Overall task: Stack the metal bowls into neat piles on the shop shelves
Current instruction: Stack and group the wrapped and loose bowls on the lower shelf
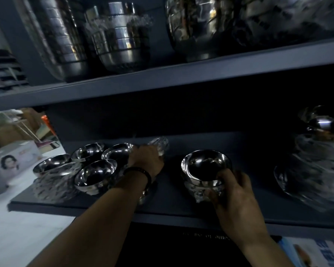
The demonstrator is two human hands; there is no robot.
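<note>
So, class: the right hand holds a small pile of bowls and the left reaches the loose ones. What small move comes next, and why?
Probably the left hand should take the nearest loose bowl and set it into the pile that the right hand holds on the lower shelf: it and others beside it lie unstacked.

Gripping a short stack of metal bowls (205,170) on the lower shelf (172,211) with the right hand (233,197); extending the left hand (146,160) between four loose bowls (94,172) and crinkled plastic wrap (158,146), grip unseen.
</note>
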